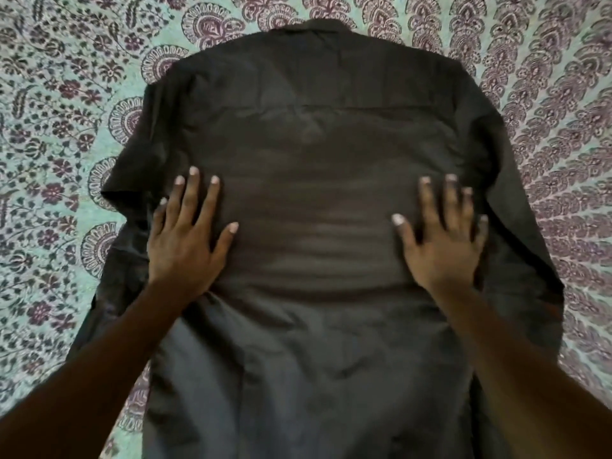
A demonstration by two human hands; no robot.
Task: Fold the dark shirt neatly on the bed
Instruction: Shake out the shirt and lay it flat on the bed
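Note:
The dark shirt (314, 134) lies spread flat on the bed with its back up and its collar at the far end. My left hand (187, 238) rests palm down on the shirt's left side, fingers apart. My right hand (442, 238) lies palm down on the shirt's right side, fingers also spread. Neither hand grips the cloth. The left short sleeve sticks out to the left beyond my left hand. The shirt's hem runs out of view at the bottom.
A bedsheet (49, 127) with a green ground and purple floral and paisley print covers the bed around the shirt on the left, right and far side.

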